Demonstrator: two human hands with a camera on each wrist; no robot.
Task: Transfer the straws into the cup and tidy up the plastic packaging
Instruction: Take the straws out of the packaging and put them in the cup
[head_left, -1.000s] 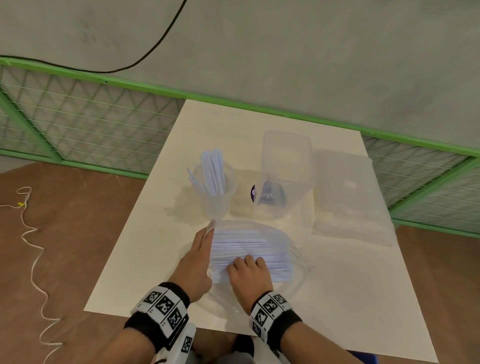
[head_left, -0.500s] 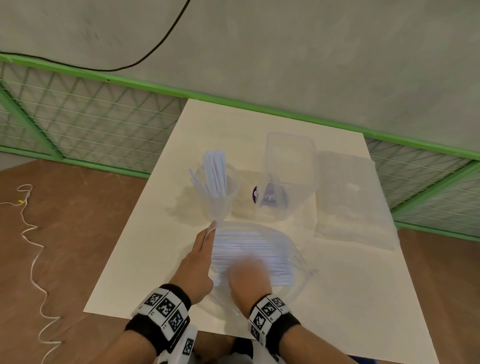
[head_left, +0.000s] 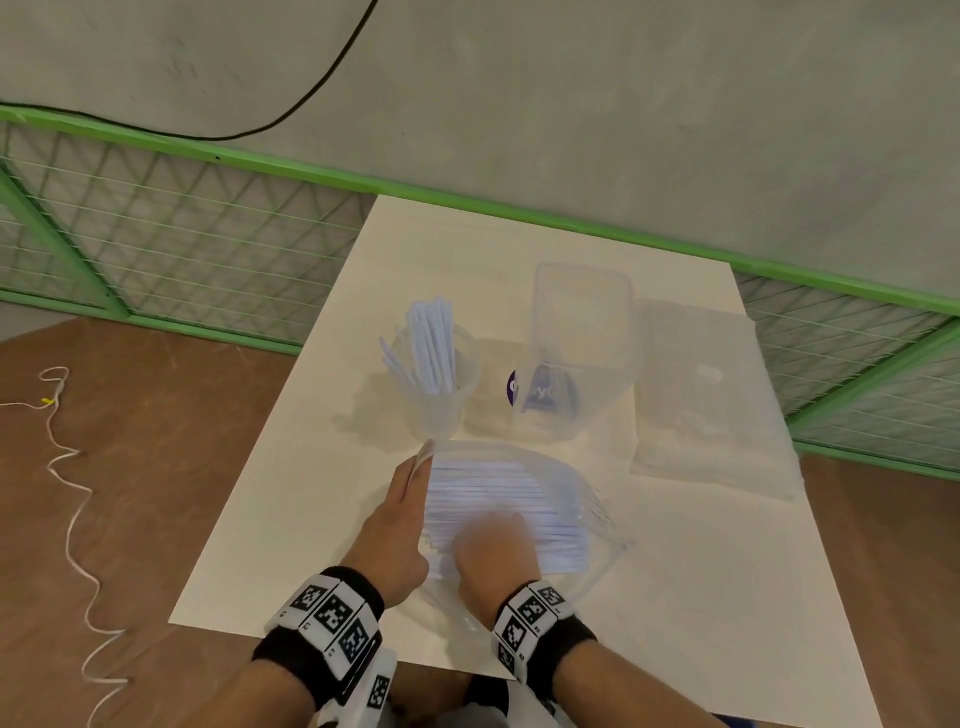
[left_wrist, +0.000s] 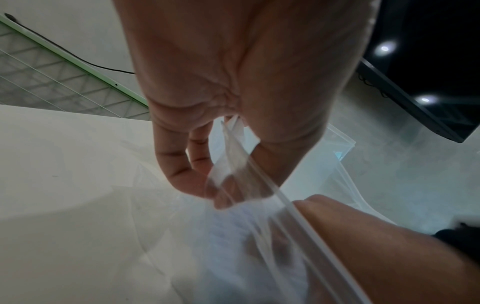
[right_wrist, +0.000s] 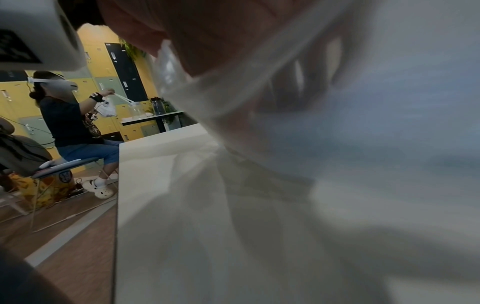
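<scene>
A clear cup holding several white straws stands on the white table, just beyond my hands. In front of it lies a clear plastic bag with a flat pile of straws inside. My left hand pinches the bag's rim between thumb and fingers and holds the mouth up. My right hand is inside the bag, blurred, its fingers curled onto the straw pile. In the right wrist view the fingers show dimly through the plastic.
A clear square container with a purple label stands right of the cup. A flat plastic bag lies at the table's right side. A green mesh fence runs behind. A white cord lies on the floor at left.
My right hand has drawn slightly back toward me over the straws and is now blurred with motion. The left hand keeps its hold on the bag's rim.
</scene>
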